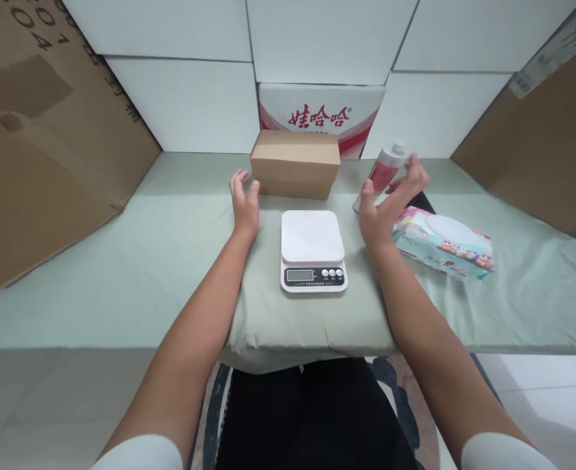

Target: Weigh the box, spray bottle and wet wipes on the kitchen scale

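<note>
White panels behind a green-covered table

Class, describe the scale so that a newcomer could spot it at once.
Start at the green cloth and look between the left forearm and right forearm. The scale is flat and white; unlike the brown box behind it, it has a display and three buttons.

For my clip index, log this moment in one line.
left hand: open, beside small brown box | right hand: open, at bottle, contact unclear | scale: on cloth, untouched | printed pack: right of scale
</note>
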A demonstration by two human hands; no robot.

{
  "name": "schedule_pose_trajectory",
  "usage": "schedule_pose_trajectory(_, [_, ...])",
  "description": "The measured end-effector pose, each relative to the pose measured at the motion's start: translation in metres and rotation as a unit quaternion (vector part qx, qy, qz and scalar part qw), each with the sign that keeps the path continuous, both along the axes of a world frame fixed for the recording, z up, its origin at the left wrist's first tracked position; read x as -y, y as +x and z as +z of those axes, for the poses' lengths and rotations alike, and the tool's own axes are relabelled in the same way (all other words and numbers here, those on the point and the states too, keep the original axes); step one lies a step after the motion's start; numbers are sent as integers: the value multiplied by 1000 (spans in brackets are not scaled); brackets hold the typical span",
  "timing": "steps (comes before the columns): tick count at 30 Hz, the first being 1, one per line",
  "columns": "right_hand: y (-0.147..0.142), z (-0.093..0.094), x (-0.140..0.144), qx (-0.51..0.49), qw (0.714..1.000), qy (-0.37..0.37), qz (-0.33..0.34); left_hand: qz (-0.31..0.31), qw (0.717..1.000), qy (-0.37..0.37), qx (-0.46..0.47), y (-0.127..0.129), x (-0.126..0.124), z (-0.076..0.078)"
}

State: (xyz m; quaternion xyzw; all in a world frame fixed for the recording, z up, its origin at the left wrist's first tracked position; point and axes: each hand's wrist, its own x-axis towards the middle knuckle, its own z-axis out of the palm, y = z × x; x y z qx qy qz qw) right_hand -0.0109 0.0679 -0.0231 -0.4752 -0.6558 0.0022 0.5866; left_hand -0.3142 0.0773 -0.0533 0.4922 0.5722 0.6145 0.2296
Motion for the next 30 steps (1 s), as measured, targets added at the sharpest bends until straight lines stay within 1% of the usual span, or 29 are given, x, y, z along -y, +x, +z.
schedule_pose_trajectory(2, [-13,1,0,-17,998,3,56,-48,996,-30,74,-5,-9,-1])
schedule_pose_trajectory(3, [-20,-3,-4,-40,994,-23,95,-74,991,-42,101,-5,-12,-1])
schedule_pose_trajectory(5, [-29,-16,-19,-93,973,-124,173,-113,985,-47,120,-4,-15,-1])
schedule_pose_trajectory(7, [-34,-30,-34,-143,941,-213,221,-129,985,-36,106,-1,-16,-1])
schedule_pose_trajectory(8, [-35,-36,-41,-157,929,-239,236,-133,986,-31,95,1,-15,-1])
schedule_pose_trajectory(9, [-35,-39,-45,-163,921,-252,247,-133,987,-28,85,2,-14,0])
schedule_pose_trajectory(11, [-34,-41,-47,-170,919,-245,260,-128,989,-19,67,5,-11,5])
schedule_pose_trajectory(13, [-32,-32,-42,-172,924,-217,263,-123,991,4,48,7,-1,17])
schedule_pose_trajectory(15, [-29,-16,-28,-159,934,-180,262,-125,991,28,36,9,19,34])
schedule_pose_trajectory(16, [-27,-7,-17,-145,940,-163,261,-128,990,37,35,10,34,43])
schedule_pose_trajectory(18, [-19,12,11,-108,950,-140,258,-131,989,42,45,13,74,57])
schedule_pose_trajectory(19, [-14,19,28,-90,952,-137,258,-132,989,41,51,15,96,60])
schedule_pose_trajectory(20, [-8,23,45,-75,952,-140,262,-136,989,36,51,17,119,60])
schedule_pose_trajectory(21, [-3,24,62,-66,951,-139,267,-146,988,28,53,19,140,56])
schedule_pose_trajectory(23, [6,17,91,-67,952,-133,267,-166,984,14,71,23,174,42])
schedule_pose_trajectory(24, [9,10,102,-76,954,-126,260,-173,982,6,79,25,186,33])
schedule_pose_trajectory(25, [11,2,110,-88,958,-117,248,-180,980,1,85,27,194,25])
schedule_pose_trajectory(27, [14,-13,118,-113,963,-102,223,-186,979,-1,87,29,202,15])
schedule_pose_trajectory(30, [13,-27,119,-134,964,-93,208,-182,980,3,80,30,202,11])
